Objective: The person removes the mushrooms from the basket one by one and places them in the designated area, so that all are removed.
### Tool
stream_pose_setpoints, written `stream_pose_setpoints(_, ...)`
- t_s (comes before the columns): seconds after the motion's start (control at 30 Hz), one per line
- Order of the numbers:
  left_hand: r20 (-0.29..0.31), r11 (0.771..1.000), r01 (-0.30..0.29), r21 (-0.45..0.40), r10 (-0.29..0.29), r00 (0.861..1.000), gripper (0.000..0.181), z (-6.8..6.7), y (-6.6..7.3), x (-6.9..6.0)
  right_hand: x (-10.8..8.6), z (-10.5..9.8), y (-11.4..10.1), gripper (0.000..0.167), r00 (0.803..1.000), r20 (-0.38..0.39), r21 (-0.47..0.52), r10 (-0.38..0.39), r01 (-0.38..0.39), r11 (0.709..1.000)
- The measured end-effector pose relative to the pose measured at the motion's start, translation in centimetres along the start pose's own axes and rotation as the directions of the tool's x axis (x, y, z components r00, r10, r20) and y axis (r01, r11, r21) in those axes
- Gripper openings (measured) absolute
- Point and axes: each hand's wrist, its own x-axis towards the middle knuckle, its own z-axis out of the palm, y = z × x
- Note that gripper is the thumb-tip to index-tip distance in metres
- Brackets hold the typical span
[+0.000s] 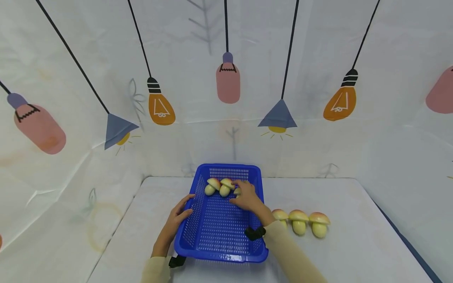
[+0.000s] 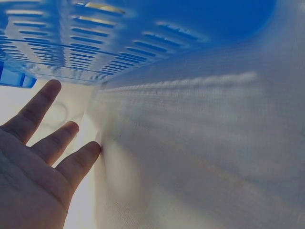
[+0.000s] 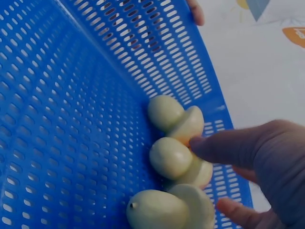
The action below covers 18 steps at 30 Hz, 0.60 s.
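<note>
From my end of the feed, I see the person's right hand (image 1: 247,198) reaching into a blue plastic perforated basket (image 1: 219,239), thumb and fingers spread apart and loosely bent. Partly hidden under those fingers is a mushroom-shaped piece with a pale stem and a yellow-to-red cap (image 1: 237,192); I cannot tell whether the fingertips touch it. Just left of that hand lies a second mushroom of the same make (image 1: 225,188), and left of that a third mushroom (image 1: 213,184). In the right wrist view I get all three in a row along the basket's perforated wall, stems turned toward the basket's middle, with the thumb's tip over or against the second one's cap.

The left hand (image 1: 173,220) rests against the basket's side, to the left of the right hand; in its wrist view I see three fingers extended straight, below the basket's slotted wall.

Out to the right of the right hand, and nearer the person, three more such mushrooms sit on the white table (image 1: 368,220): a near one (image 1: 280,215) partly covered by the forearm, a middle one (image 1: 299,222) and a far one (image 1: 319,225). Beyond both hands I see a white sheet (image 1: 198,141) printed with hanging lamps (image 1: 228,82).
</note>
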Motion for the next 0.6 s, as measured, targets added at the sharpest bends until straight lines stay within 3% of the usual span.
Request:
stream_pose_setpoints(0.2,0.011,1.0,-0.01,0.0,0.01,1.0,0.054,-0.04,-0.12,-0.04,0.14,0.05,-0.01,0.063,1.0,0.002,0.016,0.026,-0.026,1.0)
stream_pose_setpoints(0.43,-0.005,1.0,-0.004,0.003,0.004,1.0,0.054,-0.04,-0.1,-0.08,-0.28,0.17,-0.05,0.059,0.995,0.099,0.086,-0.019,0.01,0.996)
stream_pose_setpoints(0.6,-0.02,1.0,0.02,0.01,-0.02,1.0,0.055,0.02,0.01,-0.07,-0.51,0.06,-0.02,0.055,0.99,0.116,0.088,-0.076,0.066,0.994)
